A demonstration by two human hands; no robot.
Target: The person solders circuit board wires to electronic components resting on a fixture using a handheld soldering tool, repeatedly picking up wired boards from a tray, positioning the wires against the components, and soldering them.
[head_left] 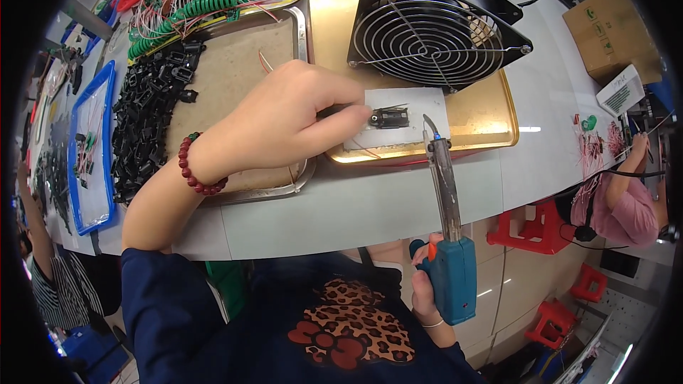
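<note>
My left hand (295,117) is closed in a pinch, its thumb and forefinger at the left end of a small black plastic housing (391,118). That housing lies on a white pad (428,103) over a gold tray (498,128). A thin red wire (366,149) shows below the fingers; where it leads is hidden. Lower down, my right hand (424,290) grips a blue soldering gun (456,277) by its handle. The gun points upward, and its tip sits just right of the housing, apart from it. The right fingers are partly covered by the handle.
A black fan (427,35) with a wire guard stands on the gold tray. Left is a metal tray (235,92) with many black housings (153,99). Green coils with wires (206,7) lie behind; a blue tray (92,149) is far left. At right are a cardboard box (612,32) and a co-worker (626,199).
</note>
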